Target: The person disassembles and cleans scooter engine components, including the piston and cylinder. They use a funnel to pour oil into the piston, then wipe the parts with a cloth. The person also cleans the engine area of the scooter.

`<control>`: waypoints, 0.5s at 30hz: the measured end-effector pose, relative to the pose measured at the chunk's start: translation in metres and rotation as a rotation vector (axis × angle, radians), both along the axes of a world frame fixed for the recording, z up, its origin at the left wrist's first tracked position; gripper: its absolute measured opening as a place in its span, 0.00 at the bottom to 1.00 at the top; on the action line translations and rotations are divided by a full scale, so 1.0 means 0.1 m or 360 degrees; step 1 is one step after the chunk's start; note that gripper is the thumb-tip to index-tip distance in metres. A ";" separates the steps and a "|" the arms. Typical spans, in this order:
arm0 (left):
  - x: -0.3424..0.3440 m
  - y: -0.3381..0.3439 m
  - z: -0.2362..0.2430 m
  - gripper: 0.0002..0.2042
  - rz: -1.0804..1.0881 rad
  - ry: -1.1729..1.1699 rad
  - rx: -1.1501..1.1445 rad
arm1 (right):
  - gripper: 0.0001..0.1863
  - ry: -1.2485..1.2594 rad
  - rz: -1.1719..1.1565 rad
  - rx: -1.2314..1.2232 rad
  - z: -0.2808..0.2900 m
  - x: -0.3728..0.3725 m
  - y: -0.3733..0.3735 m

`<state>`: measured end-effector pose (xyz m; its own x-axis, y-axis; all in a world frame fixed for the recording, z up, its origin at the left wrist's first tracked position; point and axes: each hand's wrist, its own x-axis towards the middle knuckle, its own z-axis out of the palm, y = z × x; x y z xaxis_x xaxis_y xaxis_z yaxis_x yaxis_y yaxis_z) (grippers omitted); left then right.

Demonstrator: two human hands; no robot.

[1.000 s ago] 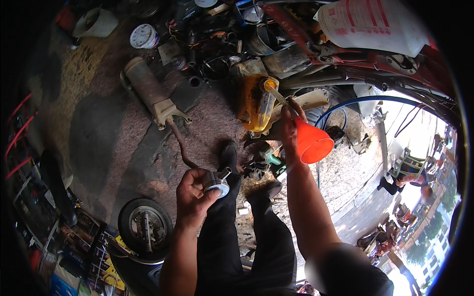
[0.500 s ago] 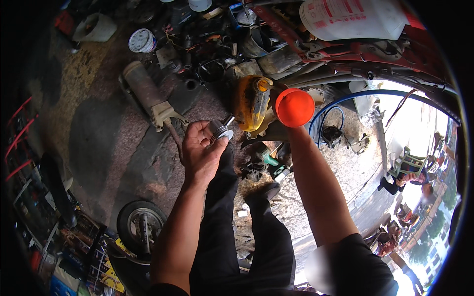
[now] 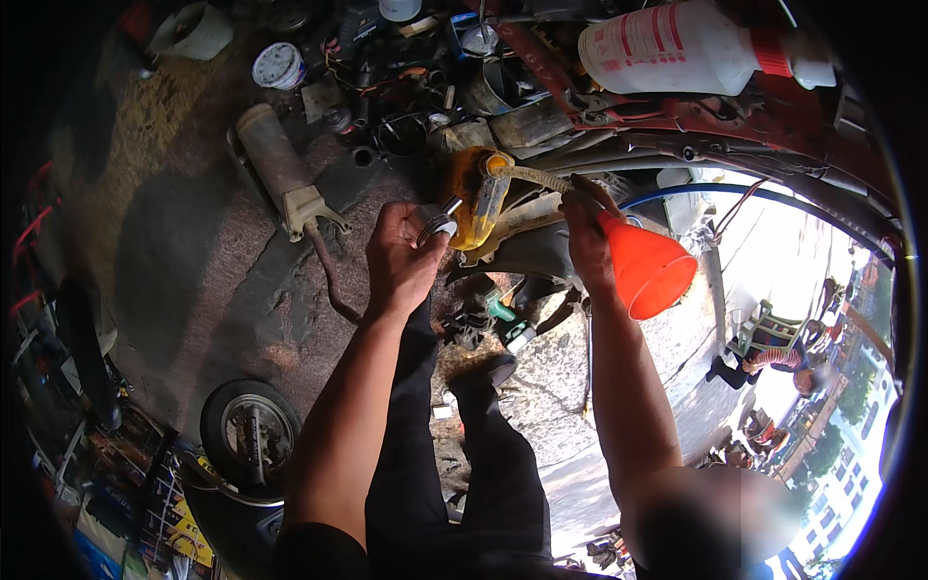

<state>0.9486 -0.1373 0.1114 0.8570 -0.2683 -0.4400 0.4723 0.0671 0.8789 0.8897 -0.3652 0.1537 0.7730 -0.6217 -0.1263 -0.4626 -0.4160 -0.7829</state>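
Note:
My left hand (image 3: 399,261) is closed around a small round metal part (image 3: 437,224) that has ring grooves on its side, like a piston, with a shiny pin sticking out. To its right, my right hand (image 3: 586,237) grips an orange-red funnel (image 3: 655,269) at its narrow neck. The funnel lies tilted, its wide mouth facing down and to the right. A ribbed flexible spout (image 3: 534,177) runs from my right hand leftward to the mouth of a dirty yellow jug (image 3: 474,208). Whether the spout's tip is inside that mouth, I cannot tell.
A white bottle with a red collar (image 3: 667,48) lies on a red frame (image 3: 556,72) at the top right. An exhaust muffler (image 3: 275,159) rests on the floor left of my hands. Near my feet is a green-handled tool (image 3: 501,307). A wheel (image 3: 249,432) lies lower left.
My right hand has tipped the funnel to the right, so its flexible spout now shows beside the jug's mouth. The left hand still holds the grooved part. My view has shifted slightly.

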 end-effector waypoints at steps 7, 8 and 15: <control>-0.02 -0.16 -0.15 0.14 -0.0038 -0.0219 0.0269 | 0.14 -0.0224 0.0140 -0.0030 0.87 -0.15 -0.08; -0.02 -0.19 -0.17 0.14 -0.0029 -0.0184 0.0293 | 0.14 -0.0267 0.0071 0.0068 0.96 -0.13 -0.07; 0.00 -0.29 -0.31 0.15 -0.0121 -0.0205 0.0480 | 0.16 -0.0258 0.0181 0.0104 1.61 -0.17 -0.09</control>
<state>0.9487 -0.1664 0.0805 0.8932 -0.2080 -0.3986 0.3496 -0.2361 0.9067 0.8731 -0.3742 0.3148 0.8511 -0.5241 -0.0316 -0.2813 -0.4044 -0.8703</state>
